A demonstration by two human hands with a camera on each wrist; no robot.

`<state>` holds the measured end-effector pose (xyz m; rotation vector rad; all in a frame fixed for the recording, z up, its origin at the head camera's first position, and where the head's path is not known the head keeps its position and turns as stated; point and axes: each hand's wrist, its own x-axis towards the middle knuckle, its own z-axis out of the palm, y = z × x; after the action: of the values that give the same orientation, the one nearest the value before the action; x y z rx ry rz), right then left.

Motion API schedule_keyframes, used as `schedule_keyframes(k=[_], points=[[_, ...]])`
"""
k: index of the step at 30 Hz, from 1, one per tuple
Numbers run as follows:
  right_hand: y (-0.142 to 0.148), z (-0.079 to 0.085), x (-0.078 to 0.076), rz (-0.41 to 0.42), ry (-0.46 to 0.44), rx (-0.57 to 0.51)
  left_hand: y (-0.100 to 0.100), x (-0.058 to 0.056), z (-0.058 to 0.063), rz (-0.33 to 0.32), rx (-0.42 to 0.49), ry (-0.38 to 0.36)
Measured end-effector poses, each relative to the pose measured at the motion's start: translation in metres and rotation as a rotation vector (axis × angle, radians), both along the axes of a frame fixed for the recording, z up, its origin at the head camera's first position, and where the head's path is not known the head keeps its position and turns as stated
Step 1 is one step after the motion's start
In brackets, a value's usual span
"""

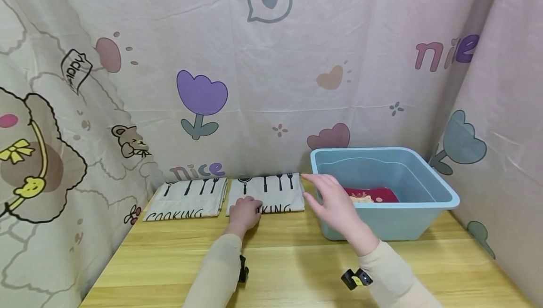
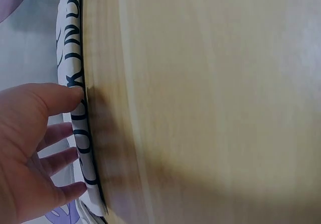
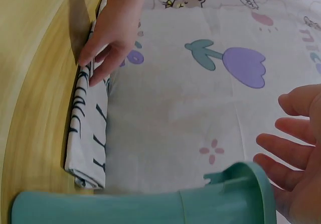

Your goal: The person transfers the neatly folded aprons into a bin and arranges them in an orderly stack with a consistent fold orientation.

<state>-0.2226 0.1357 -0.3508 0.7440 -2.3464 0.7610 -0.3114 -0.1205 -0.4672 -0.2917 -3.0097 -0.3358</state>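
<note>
Two folded white cloths printed with black cutlery and the word COOKING lie side by side at the back of the table, the left cloth [image 1: 184, 199] and the right cloth [image 1: 277, 192]. My left hand [image 1: 246, 213] rests on the front left part of the right cloth. In the left wrist view its thumb [image 2: 65, 98] lies at the cloth's front edge, with the other fingers spread over the top. Held up beside the left rim of a blue plastic bin [image 1: 382, 223], my right hand [image 1: 335, 204] has its fingers extended and nothing in them.
Inside the bin lies a red item [image 1: 377, 195] with a cream print, partly hidden by the front rim. A patterned curtain [image 1: 271, 63] hangs right behind the cloths and bin. The wooden table [image 1: 288, 261] stretches out in front.
</note>
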Motion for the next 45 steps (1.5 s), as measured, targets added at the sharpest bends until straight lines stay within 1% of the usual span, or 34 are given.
schedule_keyframes(k=[6, 9, 13, 17, 24, 29, 35, 38, 42, 45], points=[[-0.010, 0.000, 0.003, 0.046, 0.016, -0.019, -0.005, 0.003, -0.001, -0.015, -0.021, 0.008], [-0.014, -0.003, 0.003, 0.049, 0.021, -0.020, -0.006, 0.003, -0.001, -0.038, -0.018, 0.005], [-0.019, -0.006, 0.005, 0.058, 0.036, -0.024, -0.008, 0.007, 0.000, -0.058, -0.008, 0.002], [-0.023, -0.008, 0.007, 0.072, 0.036, -0.037, -0.010, 0.013, 0.001, -0.068, 0.005, -0.014], [-0.029, -0.013, 0.007, 0.095, -0.004, -0.038, -0.016, 0.025, 0.002, -0.078, 0.013, -0.049], [-0.033, -0.017, 0.007, 0.118, 0.016, -0.044, -0.019, 0.034, 0.004, -0.112, 0.004, -0.041], [-0.040, -0.026, 0.006, 0.114, 0.035, -0.034, -0.022, 0.048, 0.008, -0.151, 0.012, -0.019], [-0.043, -0.031, 0.007, 0.111, 0.005, -0.034, -0.025, 0.055, 0.008, -0.178, 0.019, 0.004], [-0.046, -0.039, 0.007, 0.097, -0.067, -0.023, -0.028, 0.062, 0.006, -0.216, 0.017, 0.025], [-0.048, -0.047, 0.005, 0.072, -0.112, -0.012, -0.031, 0.068, 0.006, -0.241, 0.016, 0.033]])
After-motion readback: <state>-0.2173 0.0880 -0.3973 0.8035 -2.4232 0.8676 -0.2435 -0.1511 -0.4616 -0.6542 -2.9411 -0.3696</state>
